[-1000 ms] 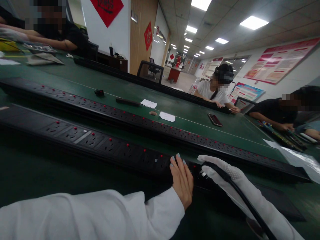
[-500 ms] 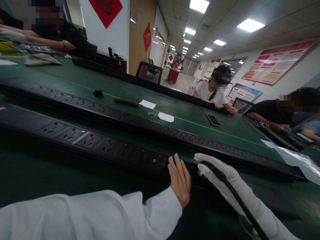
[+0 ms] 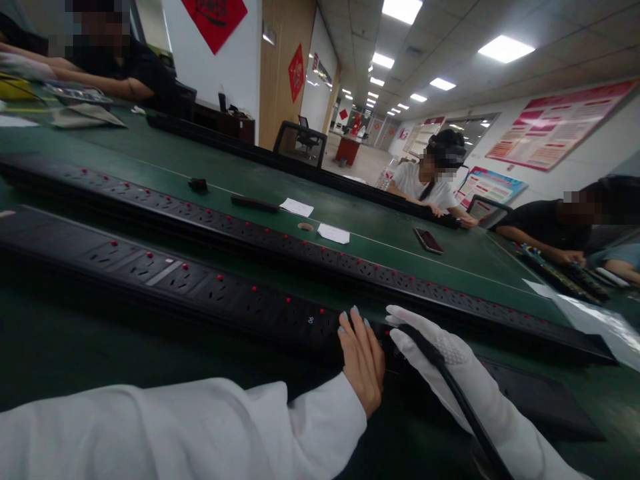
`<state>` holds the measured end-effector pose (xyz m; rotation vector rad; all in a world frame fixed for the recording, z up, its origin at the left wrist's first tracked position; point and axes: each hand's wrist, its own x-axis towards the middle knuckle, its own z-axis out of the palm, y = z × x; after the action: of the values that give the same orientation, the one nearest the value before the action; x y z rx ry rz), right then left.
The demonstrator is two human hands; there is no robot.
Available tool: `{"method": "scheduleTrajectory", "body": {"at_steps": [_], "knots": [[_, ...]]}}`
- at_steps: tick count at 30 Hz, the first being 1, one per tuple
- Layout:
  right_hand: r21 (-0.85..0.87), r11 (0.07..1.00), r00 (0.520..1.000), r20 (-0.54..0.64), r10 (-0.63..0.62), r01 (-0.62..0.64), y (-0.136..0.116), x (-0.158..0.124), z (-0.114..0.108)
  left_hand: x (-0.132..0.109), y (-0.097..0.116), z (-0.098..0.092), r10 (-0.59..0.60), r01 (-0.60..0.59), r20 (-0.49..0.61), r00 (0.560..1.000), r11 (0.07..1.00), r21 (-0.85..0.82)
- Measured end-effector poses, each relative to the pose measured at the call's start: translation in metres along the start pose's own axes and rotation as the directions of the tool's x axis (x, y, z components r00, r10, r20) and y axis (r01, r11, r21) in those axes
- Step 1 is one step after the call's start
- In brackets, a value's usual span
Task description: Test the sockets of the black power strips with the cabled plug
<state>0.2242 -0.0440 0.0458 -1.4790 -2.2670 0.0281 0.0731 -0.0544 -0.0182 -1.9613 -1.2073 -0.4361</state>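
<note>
— Hands: left hand (image 3: 363, 363) lying flat and open on near strip (image 3: 200, 287), gripping nothing; gloved right hand (image 3: 436, 353) pinching cable (image 3: 450, 381) at its face.
— Handling?
— Probably long, stiff, weighty: lift by the body. Cable limp; grip near the plug.
— Beyond?
— Second strip (image 3: 300, 250), phone (image 3: 429, 240), seated co-worker (image 3: 425, 190).

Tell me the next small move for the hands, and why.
Probably push the cable down into the strip: the gloved right hand holds the black cable at the strip, and the left hand lies flat on it alongside, bracing.
</note>
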Motion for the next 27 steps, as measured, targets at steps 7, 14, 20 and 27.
{"method": "scheduleTrajectory", "body": {"at_steps": [7, 14, 20, 27], "knots": [[-0.262, 0.953, 0.974, -0.121, -0.19, 0.154, -0.004, -0.004, 0.007, -0.001, 0.0, 0.002, 0.003, -0.004, -0.025, 1.0, 1.0, -0.016], [-0.353, 0.907, 0.938, -0.171, -0.302, 0.228, -0.005, -0.014, 0.014, -0.002, 0.002, 0.003, -0.015, 0.015, -0.045, 0.999, 1.0, 0.007], [-0.318, 0.919, 0.937, -0.18, -0.298, 0.232, -0.012, -0.018, 0.02, -0.001, 0.001, 0.003, -0.014, 0.016, -0.068, 0.998, 1.0, 0.024], [-0.182, 0.978, 0.939, -0.309, -0.154, 0.101, -0.009, -0.025, 0.036, 0.0, -0.004, 0.001, 0.022, -0.018, -0.067, 0.997, 0.998, 0.056]]}}
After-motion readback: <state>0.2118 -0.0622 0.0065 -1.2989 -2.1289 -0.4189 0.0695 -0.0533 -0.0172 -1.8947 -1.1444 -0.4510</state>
